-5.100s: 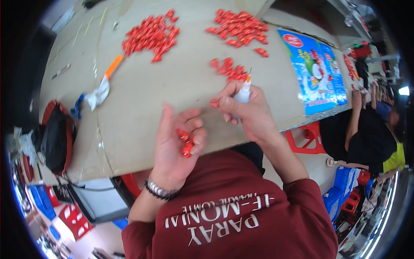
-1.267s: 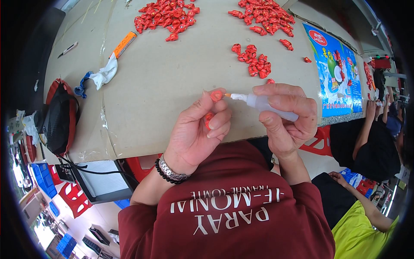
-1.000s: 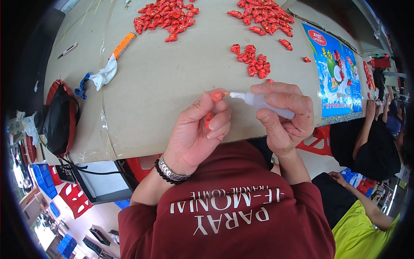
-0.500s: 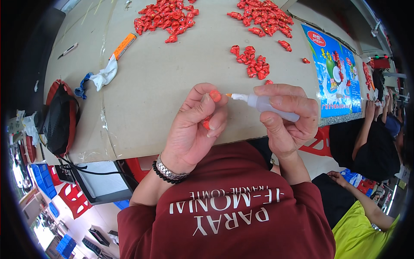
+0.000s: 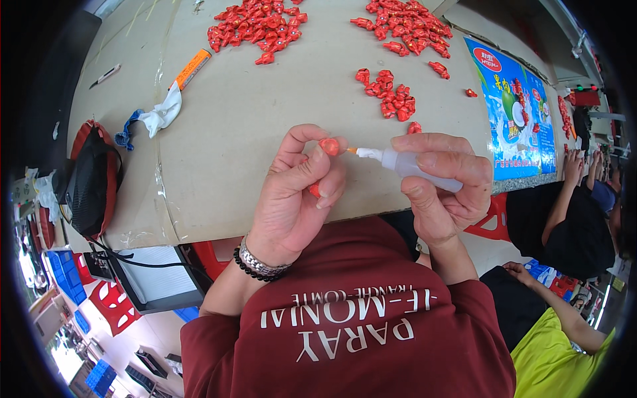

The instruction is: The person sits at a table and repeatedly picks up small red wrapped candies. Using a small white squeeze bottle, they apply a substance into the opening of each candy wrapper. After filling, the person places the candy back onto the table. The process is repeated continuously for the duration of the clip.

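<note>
Between thumb and forefinger, my left hand (image 5: 282,199) pinches a small red figure-like piece (image 5: 328,146). More red shows lower in its curled fingers, mostly hidden. My right hand (image 5: 454,189) grips a translucent squeeze bottle (image 5: 424,170), lying almost level. Its nozzle (image 5: 369,153) is wrapped in white and ends in a thin orange tip, which points left at the red piece, very close to it; whether they touch I cannot tell. Beyond my hands lies a small group of similar red pieces (image 5: 396,104), with one stray piece (image 5: 414,127) near my right fingers.
Two larger heaps of red pieces, a left heap (image 5: 255,28) and a right heap (image 5: 411,28), lie on the far table. At left are an orange box (image 5: 194,69), a white cloth (image 5: 162,114), a cutter knife (image 5: 105,76) and a black-red bag (image 5: 96,182). Rightward lie a blue poster (image 5: 514,113) and other people.
Both hands have shifted only slightly. The red piece has moved a little left and turned, and the bottle has tilted a bit, its base lower.
</note>
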Motion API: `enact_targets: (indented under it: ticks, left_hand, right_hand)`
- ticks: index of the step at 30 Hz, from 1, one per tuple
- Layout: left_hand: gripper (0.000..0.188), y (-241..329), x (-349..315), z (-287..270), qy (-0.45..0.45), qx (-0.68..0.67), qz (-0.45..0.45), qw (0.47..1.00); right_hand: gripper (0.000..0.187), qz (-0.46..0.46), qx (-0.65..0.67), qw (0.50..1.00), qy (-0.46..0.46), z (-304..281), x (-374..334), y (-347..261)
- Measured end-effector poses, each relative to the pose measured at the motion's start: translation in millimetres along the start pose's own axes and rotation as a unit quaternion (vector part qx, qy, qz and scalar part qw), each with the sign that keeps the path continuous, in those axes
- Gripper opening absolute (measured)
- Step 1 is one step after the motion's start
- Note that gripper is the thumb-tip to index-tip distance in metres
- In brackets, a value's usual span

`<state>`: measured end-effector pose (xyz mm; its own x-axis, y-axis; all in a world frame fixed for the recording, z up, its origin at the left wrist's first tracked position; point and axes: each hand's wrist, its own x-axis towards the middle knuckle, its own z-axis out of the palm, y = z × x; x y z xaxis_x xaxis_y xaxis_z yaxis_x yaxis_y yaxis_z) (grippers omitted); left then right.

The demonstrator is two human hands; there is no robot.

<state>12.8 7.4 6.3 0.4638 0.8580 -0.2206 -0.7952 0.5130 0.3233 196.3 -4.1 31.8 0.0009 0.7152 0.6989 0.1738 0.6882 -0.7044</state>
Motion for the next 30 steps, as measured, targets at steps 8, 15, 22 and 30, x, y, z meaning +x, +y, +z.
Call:
enact_targets:
  ticks: [8, 15, 22, 30]
  left_hand:
    - [0.016, -1.1, -0.7, -1.6, -0.006, 0.004, 0.020, 1.000]
    - [0.015, -0.2, 0.4, -1.3, -0.009, -0.009, 0.011, 1.000]
    - [0.011, 1.5, -1.0, -4.8, -0.020, -0.038, -0.011, 0.999]
    - [0.017, 1.3, -2.1, -8.5, -0.029, -0.031, -0.026, 0.999]
  right_hand:
    - [0.028, 0.014, 0.008, 1.000, -0.004, 1.9, -1.5, -1.9]
    - [0.031, 0.051, 0.099, 0.992, 0.060, -3.6, -0.7, 1.8]
    - [0.037, 0.200, 0.225, 0.940, 0.161, -52.2, 22.2, 17.6]
    - [0.034, 0.384, 0.171, 0.894, 0.155, -67.2, 25.7, 35.5]
